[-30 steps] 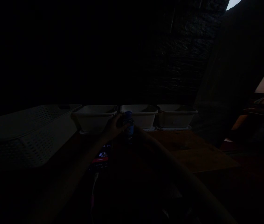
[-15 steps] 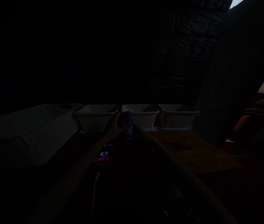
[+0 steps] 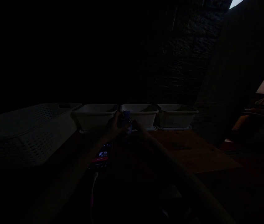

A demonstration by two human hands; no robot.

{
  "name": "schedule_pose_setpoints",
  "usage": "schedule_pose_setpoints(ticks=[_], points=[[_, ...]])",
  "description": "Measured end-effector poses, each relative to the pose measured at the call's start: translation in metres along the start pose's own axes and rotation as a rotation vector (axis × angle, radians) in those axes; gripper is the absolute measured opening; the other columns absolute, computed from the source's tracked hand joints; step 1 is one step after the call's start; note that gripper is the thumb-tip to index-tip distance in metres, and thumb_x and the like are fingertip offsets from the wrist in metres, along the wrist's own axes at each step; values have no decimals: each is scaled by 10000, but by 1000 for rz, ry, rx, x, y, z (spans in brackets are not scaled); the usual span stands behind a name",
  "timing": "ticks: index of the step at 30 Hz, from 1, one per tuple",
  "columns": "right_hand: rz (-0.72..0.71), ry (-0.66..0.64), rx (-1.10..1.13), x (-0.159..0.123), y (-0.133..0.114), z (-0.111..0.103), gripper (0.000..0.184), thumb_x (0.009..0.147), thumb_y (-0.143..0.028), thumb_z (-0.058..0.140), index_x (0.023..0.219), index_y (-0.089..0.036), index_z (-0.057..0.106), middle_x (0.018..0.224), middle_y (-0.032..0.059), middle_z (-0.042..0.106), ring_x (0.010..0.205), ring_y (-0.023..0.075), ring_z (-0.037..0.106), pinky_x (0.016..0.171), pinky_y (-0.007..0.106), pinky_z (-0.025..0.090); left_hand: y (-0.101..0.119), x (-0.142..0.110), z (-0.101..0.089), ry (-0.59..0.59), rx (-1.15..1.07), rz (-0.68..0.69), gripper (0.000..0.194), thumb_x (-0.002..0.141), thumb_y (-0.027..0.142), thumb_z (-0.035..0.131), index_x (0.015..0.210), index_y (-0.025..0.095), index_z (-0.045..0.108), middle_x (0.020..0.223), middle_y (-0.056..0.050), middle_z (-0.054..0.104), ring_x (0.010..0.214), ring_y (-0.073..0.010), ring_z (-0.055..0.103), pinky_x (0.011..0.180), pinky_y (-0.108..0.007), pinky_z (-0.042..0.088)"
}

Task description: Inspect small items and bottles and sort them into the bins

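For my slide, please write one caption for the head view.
In near-darkness, the left hand holds a blue-capped bottle, the right hand beside it, with three pale tubs behind.

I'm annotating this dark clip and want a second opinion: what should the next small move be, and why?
Probably settle the right hand against the blue-capped bottle to steady it. The left hand grips the upright bottle from one side, while the right is close on the other; it's too dark to tell whether it already touches.
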State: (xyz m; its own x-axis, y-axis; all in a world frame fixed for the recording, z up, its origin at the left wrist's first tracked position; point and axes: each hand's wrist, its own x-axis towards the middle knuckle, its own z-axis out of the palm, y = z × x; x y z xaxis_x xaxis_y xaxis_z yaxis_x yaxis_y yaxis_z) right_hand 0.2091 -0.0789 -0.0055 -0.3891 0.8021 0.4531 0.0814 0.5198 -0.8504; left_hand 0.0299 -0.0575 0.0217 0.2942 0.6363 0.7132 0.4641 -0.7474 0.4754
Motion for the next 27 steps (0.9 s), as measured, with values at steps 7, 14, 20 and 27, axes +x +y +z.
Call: schedule_pose_setpoints(ticks=[7, 14, 20, 27], points=[[32, 24, -35, 10, 9, -18, 429, 722, -150, 655, 1121, -100, 506, 1074, 81, 583, 936, 163, 574, 822, 357, 483, -2, 1, 0, -35, -12, 70, 315, 799, 318, 560, 1071, 194, 462, 1025, -60, 610, 924, -167, 593, 793, -304, 461], [15, 60, -36, 7, 9, -6, 529, 647, -160, 675, 1135, -131, 471, 1130, 103, 564, 972, 177, 553, 841, 358, 467, -3, 3, 1, 0, 17, 124, 298, 767, 322, 615, 1006, 211, 476, 1069, -48, 574, 928, -163, 571, 791, -306, 461], [23, 104, -47, 8, 9, -2, 516, 671, -194, 677, 1136, -141, 458, 1154, 108, 545, 1014, 198, 527, 869, 374, 452, 1, 2, 0, -15, 74, 125, 289, 767, 347, 617, 991, 221, 485, 1052, -42, 563, 925, -178, 561, 778, -318, 458], [51, 77, -50, 10, 9, -3, 594, 685, -213, 679, 1209, -134, 411, 1114, 95, 561, 963, 187, 557, 851, 366, 472, 1, 0, 1, -37, 89, 107, 305, 780, 364, 593, 999, 209, 449, 987, -26, 557, 836, -153, 562, 715, -279, 449]])
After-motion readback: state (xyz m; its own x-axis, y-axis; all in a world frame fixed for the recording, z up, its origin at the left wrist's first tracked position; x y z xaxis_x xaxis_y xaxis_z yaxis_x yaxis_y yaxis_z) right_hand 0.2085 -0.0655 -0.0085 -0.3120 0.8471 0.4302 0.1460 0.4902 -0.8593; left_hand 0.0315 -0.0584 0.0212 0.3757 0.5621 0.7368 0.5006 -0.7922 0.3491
